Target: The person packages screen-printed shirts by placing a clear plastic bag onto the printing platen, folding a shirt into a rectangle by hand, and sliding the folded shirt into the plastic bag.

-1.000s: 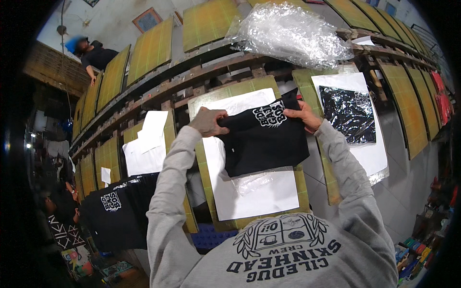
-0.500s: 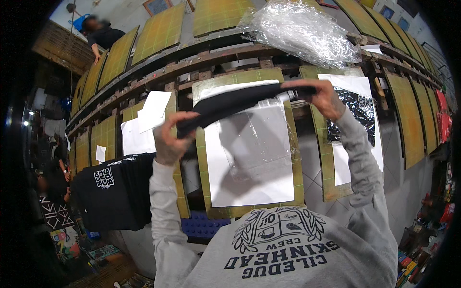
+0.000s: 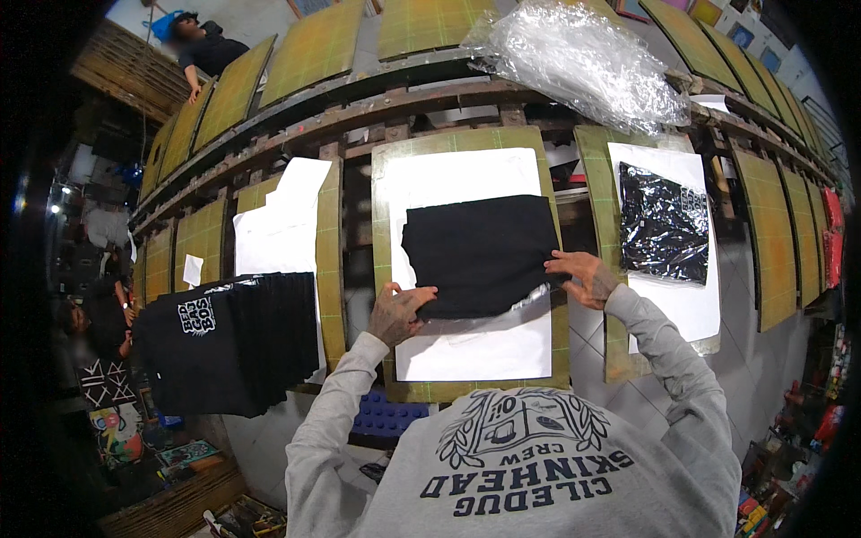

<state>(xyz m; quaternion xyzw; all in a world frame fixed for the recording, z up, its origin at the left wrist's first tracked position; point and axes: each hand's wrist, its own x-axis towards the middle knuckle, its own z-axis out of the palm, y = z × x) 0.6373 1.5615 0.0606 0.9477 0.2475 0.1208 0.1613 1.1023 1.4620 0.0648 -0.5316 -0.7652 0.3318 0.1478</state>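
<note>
A folded black T-shirt [image 3: 480, 247] lies across white paper [image 3: 466, 354] on the middle board. My left hand [image 3: 398, 311] pinches its near left corner. At the near right edge, my right hand [image 3: 585, 278] has its fingers closed on the cloth. A bit of clear plastic [image 3: 536, 294] shines by the shirt's near right edge; the rest of that plastic is hidden beneath the shirt. To the left stands a stack of folded black T-shirts [image 3: 224, 350] with a white print on top.
A bagged black shirt [image 3: 659, 224] rests on paper on the right-hand board [image 3: 619, 363]. Beyond the rail [image 3: 359, 139] lies a heap of clear plastic bags [image 3: 578, 67]. White sheets [image 3: 278, 233] cover the left-hand board. Another person [image 3: 211, 49] is at the far left.
Both hands have come down toward me with the black T-shirt. It was held up as a narrow folded strip above the paper; now it lies flat on it.
</note>
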